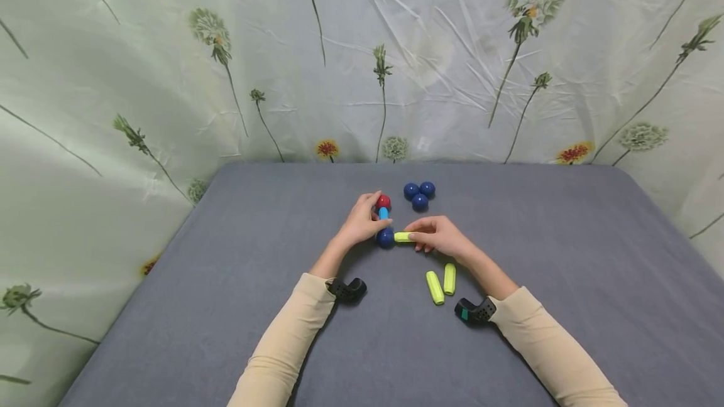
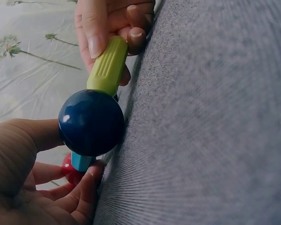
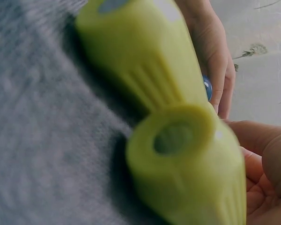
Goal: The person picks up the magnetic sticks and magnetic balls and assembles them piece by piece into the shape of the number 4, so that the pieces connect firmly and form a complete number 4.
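Observation:
My left hand [image 1: 359,221] holds a short chain: a red ball [image 1: 384,201], a light blue stick [image 1: 384,213] and a dark blue ball [image 1: 385,238]. Its thumb lies against the dark blue ball [image 2: 91,123] in the left wrist view, with other fingers around the light blue stick [image 2: 81,161]. Between thumb and fingers, my right hand [image 1: 444,236] pinches a yellow-green stick [image 1: 402,237]. One end of this ribbed stick [image 2: 107,68] meets the dark blue ball, on the side away from the light blue stick in the left wrist view.
Two more yellow-green sticks [image 1: 435,287] lie side by side near my right wrist; up close, a stick [image 3: 178,140] shows a grey round end. Behind my hands, three dark blue balls [image 1: 420,202] sit together on the grey cloth surface [image 1: 226,306]. A flowered curtain [image 1: 317,80] hangs beyond.

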Motion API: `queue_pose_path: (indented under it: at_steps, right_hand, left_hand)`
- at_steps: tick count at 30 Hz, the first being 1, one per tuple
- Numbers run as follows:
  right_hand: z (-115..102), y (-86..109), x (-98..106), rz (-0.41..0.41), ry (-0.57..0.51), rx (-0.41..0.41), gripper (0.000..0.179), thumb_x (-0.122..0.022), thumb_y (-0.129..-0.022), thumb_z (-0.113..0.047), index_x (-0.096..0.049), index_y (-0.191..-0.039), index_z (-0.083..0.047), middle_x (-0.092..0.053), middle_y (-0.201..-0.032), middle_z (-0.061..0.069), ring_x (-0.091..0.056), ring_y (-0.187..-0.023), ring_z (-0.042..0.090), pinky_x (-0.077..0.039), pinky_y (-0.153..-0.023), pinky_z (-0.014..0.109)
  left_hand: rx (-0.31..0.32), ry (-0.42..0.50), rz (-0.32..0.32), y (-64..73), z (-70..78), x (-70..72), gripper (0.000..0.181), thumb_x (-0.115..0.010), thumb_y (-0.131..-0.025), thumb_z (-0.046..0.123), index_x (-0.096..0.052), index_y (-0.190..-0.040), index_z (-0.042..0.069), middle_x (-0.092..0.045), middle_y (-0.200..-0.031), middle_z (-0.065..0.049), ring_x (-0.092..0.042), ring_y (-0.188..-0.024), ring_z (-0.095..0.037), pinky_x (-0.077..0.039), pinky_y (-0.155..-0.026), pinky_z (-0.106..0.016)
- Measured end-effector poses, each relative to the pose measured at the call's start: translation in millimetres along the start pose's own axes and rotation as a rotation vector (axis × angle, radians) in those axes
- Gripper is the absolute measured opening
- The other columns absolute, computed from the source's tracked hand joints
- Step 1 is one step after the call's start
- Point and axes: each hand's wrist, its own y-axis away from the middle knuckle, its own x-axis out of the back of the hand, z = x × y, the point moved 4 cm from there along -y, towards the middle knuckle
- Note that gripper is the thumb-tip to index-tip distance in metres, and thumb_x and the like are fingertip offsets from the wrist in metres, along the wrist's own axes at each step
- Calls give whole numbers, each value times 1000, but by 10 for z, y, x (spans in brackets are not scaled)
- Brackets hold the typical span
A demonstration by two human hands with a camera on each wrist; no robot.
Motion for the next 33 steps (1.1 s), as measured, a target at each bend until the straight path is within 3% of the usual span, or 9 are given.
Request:
queue_pose_path:
  at_steps: [11,18,22,28,33]
  right_hand:
    - [38,23,3,-14,-34,12,32,-58,-92,-17,-61,-114,6,-68,-85,15,-59,-68,9,-50,-60,23]
    - [48,41,7,-10,-33,15,32,-58,-92,-17,-61,-113,7,-67,-84,14,-59,-67,8,-50,-61,23]
    - [56,57,10,-13,-28,16,32,-59,-92,-17,-61,-113,8,-67,-86,16,-59,-68,9,-51,-61,23]
    - [60,61,8,-22,-37,20,32,-59,-92,-17,-60,-113,8,-67,-84,14,-59,-69,8,-51,-62,23]
    - [57,54,11,-20,-58,27,33,-59,-92,-16,-60,-114,8,-67,-82,11,-59,-68,7,-51,-61,23]
  left_hand:
    - [10,14,27,28,16,1,71,-67,-85,21,-33,-145,4,-37,-140,-23,-56,-85,-20,-49,-75,-30]
    - [-29,0,24,105,43,6,63,-64,-88,21,-37,-143,5,-37,-138,-22,-56,-82,-19,-48,-74,-29]
    - [-18,-1,26,170,34,14,58,-63,-89,22,-40,-141,8,-36,-137,-20,-55,-78,-16,-46,-68,-25]
    - [-7,-9,-3,257,56,14,54,-64,-88,28,-47,-135,11,-34,-134,-17,-55,-79,-15,-46,-66,-24]
    - [-43,-7,-52,293,133,-2,53,-72,-81,30,-53,-128,16,-32,-129,-14,-56,-88,-18,-48,-73,-29]
